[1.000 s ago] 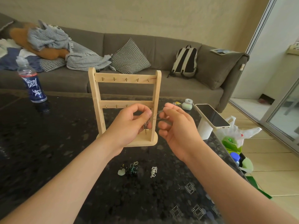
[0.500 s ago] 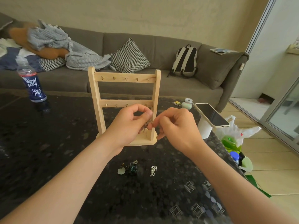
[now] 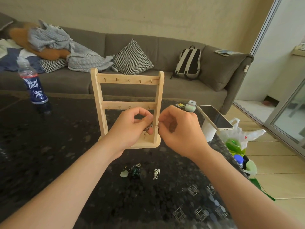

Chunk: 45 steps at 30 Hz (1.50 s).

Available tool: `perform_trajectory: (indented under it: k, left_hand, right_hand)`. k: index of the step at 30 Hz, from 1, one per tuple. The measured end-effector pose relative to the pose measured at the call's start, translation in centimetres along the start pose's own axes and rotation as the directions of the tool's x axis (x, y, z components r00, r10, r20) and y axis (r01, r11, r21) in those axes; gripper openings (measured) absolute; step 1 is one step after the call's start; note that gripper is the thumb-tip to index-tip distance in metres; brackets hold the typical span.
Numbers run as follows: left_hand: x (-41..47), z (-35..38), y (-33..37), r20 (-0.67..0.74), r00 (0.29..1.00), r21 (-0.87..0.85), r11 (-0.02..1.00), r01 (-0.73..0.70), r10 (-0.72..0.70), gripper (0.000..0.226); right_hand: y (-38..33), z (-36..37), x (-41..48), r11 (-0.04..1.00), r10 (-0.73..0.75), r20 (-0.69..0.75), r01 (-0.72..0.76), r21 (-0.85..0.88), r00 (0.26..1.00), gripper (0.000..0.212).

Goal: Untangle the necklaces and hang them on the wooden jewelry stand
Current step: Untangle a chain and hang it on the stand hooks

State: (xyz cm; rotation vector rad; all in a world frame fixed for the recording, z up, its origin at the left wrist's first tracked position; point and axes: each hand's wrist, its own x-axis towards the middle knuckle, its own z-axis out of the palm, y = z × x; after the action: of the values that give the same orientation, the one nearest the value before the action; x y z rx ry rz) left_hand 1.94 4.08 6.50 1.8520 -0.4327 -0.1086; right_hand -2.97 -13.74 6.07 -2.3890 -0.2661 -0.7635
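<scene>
A wooden jewelry stand (image 3: 127,80) with two hook rails stands upright on the dark table; its hooks are bare. In front of its lower right part my left hand (image 3: 132,128) pinches a small tangled bunch of thin chain (image 3: 148,128). My right hand (image 3: 179,129) pinches a strand of the same chain right beside it, fingertips almost touching. On the table near me lie a dark green necklace clump with a pale pendant (image 3: 132,171) and a small silver chain heap (image 3: 156,173).
A blue drink bottle (image 3: 33,86) stands at the table's far left. A phone (image 3: 215,117) on a white holder and a small pale jar (image 3: 191,105) sit at the right edge. Bags (image 3: 239,138) lie on the floor right; a grey sofa runs behind.
My right hand came in from the right to meet the left, so the stretched strand between them has shortened. The left hand and the stand stayed put.
</scene>
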Motion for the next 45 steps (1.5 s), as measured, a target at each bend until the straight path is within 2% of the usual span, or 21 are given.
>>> perform_trajectory:
  k: [5,8,11,14,17,22,28,33,37,39,45]
  left_hand:
    - [0.0,-0.1,-0.1,0.049,0.999,0.017,1.000,0.023,-0.024,0.009]
    - [0.1,-0.3,-0.5,0.030,0.999,0.011,1.000,0.011,-0.011,0.011]
    - [0.2,-0.5,-0.8,0.020,1.000,0.001,1.000,-0.002,0.002,0.018]
    - [0.2,-0.7,-0.7,0.011,1.000,-0.027,1.000,-0.007,0.007,0.029]
    - [0.2,-0.7,-0.6,0.034,0.999,-0.046,0.999,-0.014,0.016,0.032]
    - [0.2,-0.6,-0.9,0.073,0.997,-0.050,0.998,-0.027,0.031,0.020]
    - [0.3,-0.4,-1.0,-0.019,0.995,0.021,0.995,-0.097,0.097,0.018]
    - [0.4,-0.2,-1.0,-0.089,0.977,0.095,0.978,-0.184,0.193,0.017]
    - [0.4,0.0,-0.9,-0.120,0.967,0.163,0.965,-0.206,0.227,0.011]
    - [0.5,0.0,-0.9,-0.127,0.963,0.196,0.958,-0.211,0.238,0.010]
    - [0.3,0.1,-0.8,-0.093,0.965,0.211,0.952,-0.220,0.244,0.010]
  right_hand:
    - [0.2,-0.1,0.0,0.999,0.027,0.102,-0.025,-0.029,0.994,0.014]
    - [-0.2,-0.4,-0.2,0.988,0.142,0.213,-0.152,0.034,0.967,0.014]
    - [-1.0,-0.4,-0.4,0.919,0.270,0.337,-0.346,0.190,0.902,0.014]
    - [-1.3,-0.4,-0.5,0.879,0.287,0.401,-0.405,0.250,0.870,0.016]
    - [-1.4,-0.4,-0.5,0.872,0.296,0.402,-0.417,0.257,0.866,0.018]
    - [-1.4,-0.2,-0.4,0.879,0.322,0.339,-0.412,0.239,0.884,0.020]
    - [-1.4,-0.2,-0.3,0.886,0.326,0.275,-0.394,0.244,0.905,0.005]
    - [-1.7,-0.1,-0.5,0.918,0.311,0.246,-0.357,0.173,0.918,0.018]
    - [-1.8,-0.1,-0.5,0.917,0.325,0.200,-0.359,0.171,0.924,0.011]
    - [-1.7,-0.2,-0.5,0.916,0.321,0.186,-0.354,0.186,0.929,0.006]
    - [-1.7,0.1,-0.4,0.922,0.316,0.208,-0.351,0.163,0.926,0.008]
